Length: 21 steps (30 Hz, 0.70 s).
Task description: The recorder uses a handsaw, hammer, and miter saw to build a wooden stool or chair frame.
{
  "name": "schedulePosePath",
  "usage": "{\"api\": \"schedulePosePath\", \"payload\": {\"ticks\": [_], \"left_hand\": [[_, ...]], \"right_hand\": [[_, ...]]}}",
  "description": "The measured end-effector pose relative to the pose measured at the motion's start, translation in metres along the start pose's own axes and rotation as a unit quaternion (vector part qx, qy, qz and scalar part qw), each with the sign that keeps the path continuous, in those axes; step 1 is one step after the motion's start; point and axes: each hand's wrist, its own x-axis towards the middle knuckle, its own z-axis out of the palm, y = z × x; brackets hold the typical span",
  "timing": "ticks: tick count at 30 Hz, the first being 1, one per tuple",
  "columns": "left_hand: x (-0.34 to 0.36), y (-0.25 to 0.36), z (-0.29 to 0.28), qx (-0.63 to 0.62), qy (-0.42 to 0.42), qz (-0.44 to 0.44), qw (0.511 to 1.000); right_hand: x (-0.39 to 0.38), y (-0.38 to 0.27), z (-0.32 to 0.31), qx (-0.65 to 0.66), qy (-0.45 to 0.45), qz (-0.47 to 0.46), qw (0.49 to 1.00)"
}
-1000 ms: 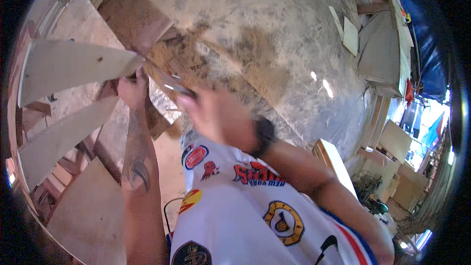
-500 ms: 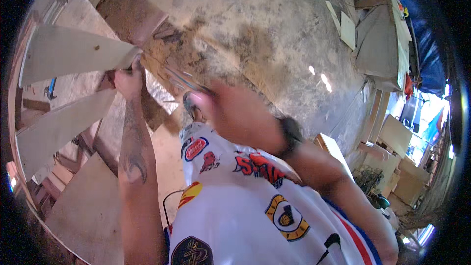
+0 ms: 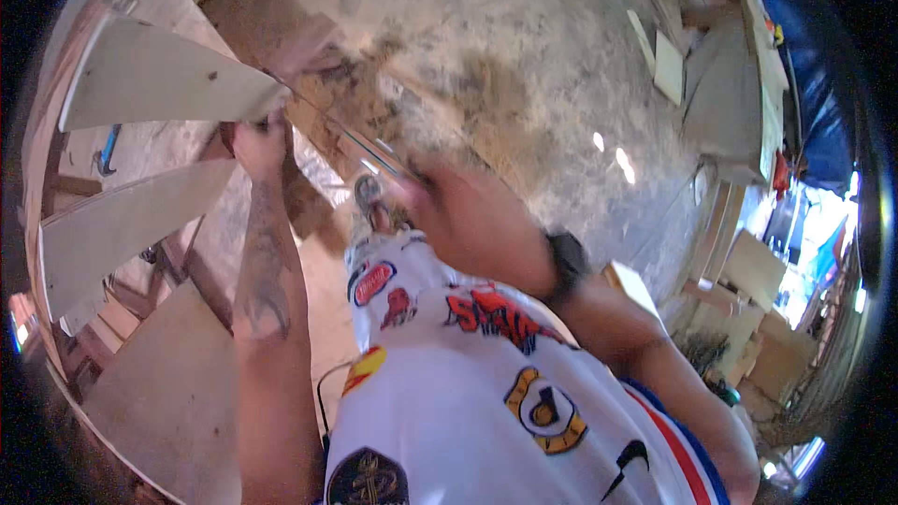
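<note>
My left hand (image 3: 261,145) is closed around the narrow end of a pale tapered plywood board (image 3: 168,79), its fingers partly hidden below the edge. Motion blurs my right hand (image 3: 444,201), which is wrapped around the near end of a long thin saw-like tool (image 3: 360,151). Seen almost edge-on, the tool slants up and left toward the board's tip; whether it touches the wood I cannot tell. A second plywood panel (image 3: 140,224) stands below the first, left of my left forearm.
A blue-handled hammer (image 3: 108,151) is at the left between the panels. Another plywood sheet (image 3: 164,402) fills the lower left. Offcuts (image 3: 667,67) rest on the dusty floor (image 3: 552,65) at the far right, near a wooden bench (image 3: 730,112). A foot (image 3: 374,201) is beneath my hands.
My right hand has moved slightly right and down with the tool, whose thin length shows more clearly. My left hand keeps its hold; the panels sit slightly further right in the picture.
</note>
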Motion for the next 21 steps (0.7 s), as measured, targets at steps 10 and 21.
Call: {"api": "schedulePosePath", "payload": {"ticks": [10, 21], "left_hand": [[0.014, 0.010, -0.009, 0.041, -0.011, 0.033, 0.999], [0.020, 0.007, 0.015, 0.001, 0.027, 0.065, 0.998]], "right_hand": [[0.089, -0.005, 0.054, 0.035, 0.031, -0.037, 0.998], [0.085, -0.012, 0.028, 0.054, 0.058, 0.001, 0.997]]}}
